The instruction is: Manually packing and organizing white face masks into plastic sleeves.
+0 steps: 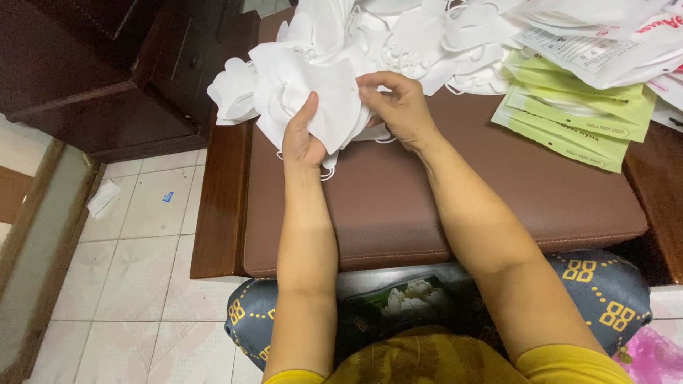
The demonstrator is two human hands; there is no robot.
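My left hand (302, 139) grips the lower left side of a small stack of white face masks (324, 103), thumb up along its front. Its right edge is pinched at the top by the fingertips of my right hand (398, 103). The stack is held just above a brown padded cushion (441, 206) on a wooden table. Behind it lies a big loose heap of white masks (420, 35) with ear loops sticking out.
A stack of light green flat packets (576, 117) lies at the right, with white printed packets (612, 43) above it. A dark wooden cabinet (107, 64) stands at the left. Tiled floor (135, 249) with a paper scrap lies below left. My patterned lap is at the bottom.
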